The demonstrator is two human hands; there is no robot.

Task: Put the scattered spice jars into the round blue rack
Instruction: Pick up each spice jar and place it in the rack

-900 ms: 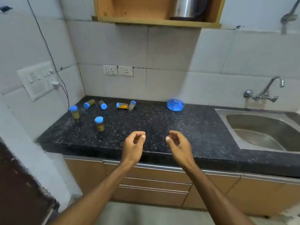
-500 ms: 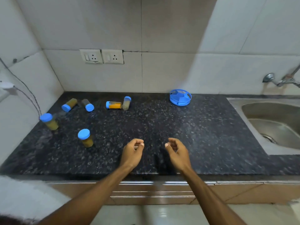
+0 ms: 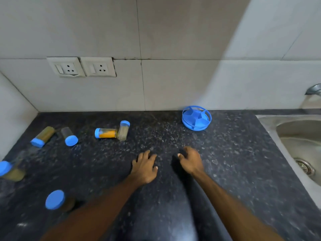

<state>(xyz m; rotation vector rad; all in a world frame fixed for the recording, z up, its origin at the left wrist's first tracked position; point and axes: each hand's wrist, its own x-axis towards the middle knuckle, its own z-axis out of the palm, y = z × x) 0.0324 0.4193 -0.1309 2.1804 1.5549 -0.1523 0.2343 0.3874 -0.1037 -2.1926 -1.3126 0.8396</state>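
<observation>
The round blue rack (image 3: 196, 118) sits at the back of the dark counter, near the wall, with its compartments holding nothing. Several blue-capped spice jars lie scattered to the left: an orange-filled jar (image 3: 106, 133) on its side touching a pale jar (image 3: 123, 130), two more lying jars (image 3: 42, 136) (image 3: 69, 136) further left, and two upright jars (image 3: 57, 201) (image 3: 9, 171) near the left edge. My left hand (image 3: 144, 166) and my right hand (image 3: 191, 160) hover over the counter's middle, fingers loosely curled, holding nothing.
A steel sink (image 3: 298, 145) is set into the counter at the right, with a tap (image 3: 313, 89) above it. Two wall sockets (image 3: 81, 66) sit on the tiled wall behind the jars. A side wall bounds the counter at the left.
The view has moved closer and lower over the counter. Both hands have reached forward over the counter and turned palm-down, with the fingers less tightly curled. The jars and rack have not moved.
</observation>
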